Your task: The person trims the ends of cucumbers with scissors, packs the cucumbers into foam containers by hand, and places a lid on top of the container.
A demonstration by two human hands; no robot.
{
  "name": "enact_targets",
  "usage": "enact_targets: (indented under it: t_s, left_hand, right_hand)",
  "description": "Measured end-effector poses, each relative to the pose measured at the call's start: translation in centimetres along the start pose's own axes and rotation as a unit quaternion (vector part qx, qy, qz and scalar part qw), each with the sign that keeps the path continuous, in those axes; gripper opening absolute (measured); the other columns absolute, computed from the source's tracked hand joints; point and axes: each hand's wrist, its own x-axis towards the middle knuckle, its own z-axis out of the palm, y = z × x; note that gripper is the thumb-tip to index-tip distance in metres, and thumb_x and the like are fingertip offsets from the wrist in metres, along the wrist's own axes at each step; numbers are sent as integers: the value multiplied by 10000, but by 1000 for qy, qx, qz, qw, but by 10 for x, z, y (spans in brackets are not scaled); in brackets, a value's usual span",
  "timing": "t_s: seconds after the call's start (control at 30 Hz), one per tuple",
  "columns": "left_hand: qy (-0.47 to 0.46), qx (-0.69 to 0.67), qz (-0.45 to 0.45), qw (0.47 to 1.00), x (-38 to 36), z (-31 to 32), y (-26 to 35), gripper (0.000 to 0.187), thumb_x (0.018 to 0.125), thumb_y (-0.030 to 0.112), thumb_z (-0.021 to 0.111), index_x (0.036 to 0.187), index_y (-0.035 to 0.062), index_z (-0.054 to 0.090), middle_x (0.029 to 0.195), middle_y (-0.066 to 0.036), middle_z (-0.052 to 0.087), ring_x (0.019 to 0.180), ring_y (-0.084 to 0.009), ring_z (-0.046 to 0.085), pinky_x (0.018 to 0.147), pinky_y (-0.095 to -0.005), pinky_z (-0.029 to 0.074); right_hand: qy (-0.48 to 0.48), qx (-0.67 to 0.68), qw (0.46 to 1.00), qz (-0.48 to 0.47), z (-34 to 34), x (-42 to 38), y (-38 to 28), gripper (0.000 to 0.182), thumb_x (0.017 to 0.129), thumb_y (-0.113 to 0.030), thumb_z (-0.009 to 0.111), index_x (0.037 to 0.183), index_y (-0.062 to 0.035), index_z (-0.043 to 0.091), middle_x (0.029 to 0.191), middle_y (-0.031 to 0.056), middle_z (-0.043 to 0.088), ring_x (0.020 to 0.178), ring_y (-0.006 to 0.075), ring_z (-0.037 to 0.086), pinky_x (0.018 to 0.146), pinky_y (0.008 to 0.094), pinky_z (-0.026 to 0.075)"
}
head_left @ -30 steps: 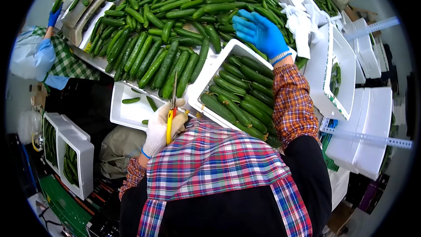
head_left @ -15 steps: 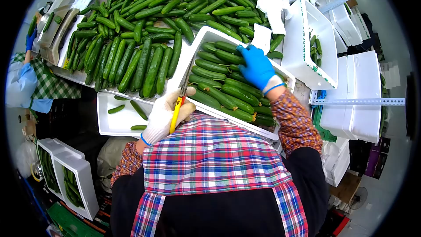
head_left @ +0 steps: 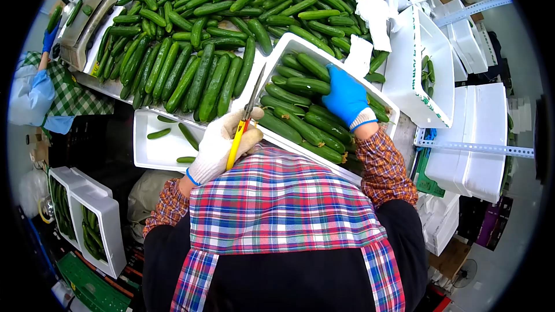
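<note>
My left hand, in a white knit glove, is closed around scissors with yellow and red handles. Their blades point up beside a white foam box filled with cucumbers. Inside that box, my right hand, in a blue glove, is curled over the right ends of the upper cucumbers. It appears to grip one cucumber that lies at a steeper slant than those around it. The fingertips are hidden among the cucumbers.
A large heap of cucumbers covers the table beyond the box. A foam box with several cucumbers stands lower left. More foam boxes are at the right, near a perforated metal bar. Another person's blue-gloved hand is far left.
My right hand has shifted down and slightly right within the box, its fingers now curled deeper among the cucumbers. An upper cucumber has turned to a steeper slant. My left hand still holds the scissors.
</note>
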Motion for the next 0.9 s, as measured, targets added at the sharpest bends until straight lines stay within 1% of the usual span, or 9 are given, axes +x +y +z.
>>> enact_targets:
  t_s: [0.2, 0.27, 0.3, 0.37, 0.4, 0.47, 0.8, 0.87, 0.9]
  left_hand:
    - [1, -12, -5, 1000, 7, 3, 5, 374, 860, 67, 657, 1215, -10, 571, 785, 8, 528, 658, -54, 500, 609, -211, 427]
    - [1, -7, -2, 1000, 9, 3, 6, 381, 864, 54, 649, 1227, -20, 560, 782, -2, 550, 650, -62, 510, 606, -210, 429]
    - [2, 0, 0, 1000, 11, 3, 6, 388, 868, 40, 641, 1238, -31, 549, 780, -12, 572, 643, -71, 521, 602, -209, 431]
    - [-6, 3, 1, 1000, 14, -1, 4, 378, 861, 49, 649, 1223, -19, 563, 788, -3, 547, 649, -62, 510, 602, -210, 428]
    - [-11, 4, 2, 1000, 14, -2, 3, 368, 855, 59, 658, 1208, -7, 577, 796, 6, 523, 654, -54, 498, 602, -212, 424]
    - [-6, 19, -6, 1000, 15, -5, 4, 373, 853, 57, 657, 1212, -6, 576, 797, 7, 523, 654, -54, 496, 603, -211, 422]
    - [-10, 25, -23, 999, 21, -9, 7, 366, 855, 50, 641, 1206, -27, 571, 791, 15, 519, 662, -56, 494, 600, -213, 406]
    - [-11, 6, -26, 1000, 20, -9, 11, 366, 856, 47, 638, 1209, -22, 571, 787, 14, 523, 660, -57, 496, 600, -213, 406]
    - [-11, -12, -32, 999, 19, -9, 13, 366, 858, 45, 635, 1213, -17, 571, 783, 14, 526, 659, -58, 499, 599, -213, 406]
  right_hand:
    - [-108, -60, 991, 41, -15, -4, -13, 834, 718, -365, 780, 1380, -49, 384, 1110, 188, 609, 1006, 382, 609, 873, 455, 501]
    - [37, -50, 996, -58, -9, -3, -13, 795, 693, -379, 799, 1332, -67, 444, 1051, 166, 608, 970, 364, 602, 844, 443, 502]
    - [37, -50, 996, -56, -11, -2, -15, 795, 693, -379, 799, 1332, -67, 444, 1051, 166, 608, 970, 364, 602, 844, 443, 502]
    - [51, -53, 990, -123, -20, -1, -24, 579, 707, -358, 787, 1175, -93, 575, 964, 138, 601, 930, 334, 591, 788, 439, 493]
    - [50, -51, 990, -121, -16, -1, -22, 579, 707, -358, 787, 1175, -93, 575, 964, 138, 601, 930, 334, 591, 788, 439, 493]
    - [53, 4, 989, -142, -4, -3, -16, 343, 731, -325, 767, 969, -109, 647, 888, 106, 595, 860, 321, 588, 719, 439, 480]
    - [99, -4, 986, -133, 27, 9, -24, 206, 800, -305, 694, 843, -106, 657, 815, 123, 604, 778, 339, 599, 657, 447, 480]
    - [-48, 113, 986, -114, 7, -10, -39, 233, 812, -314, 691, 819, -85, 649, 852, 113, 631, 786, 342, 603, 654, 436, 485]
    - [-48, 112, 986, -114, -5, -16, -43, 233, 812, -314, 691, 819, -85, 649, 852, 113, 631, 786, 342, 603, 654, 436, 485]
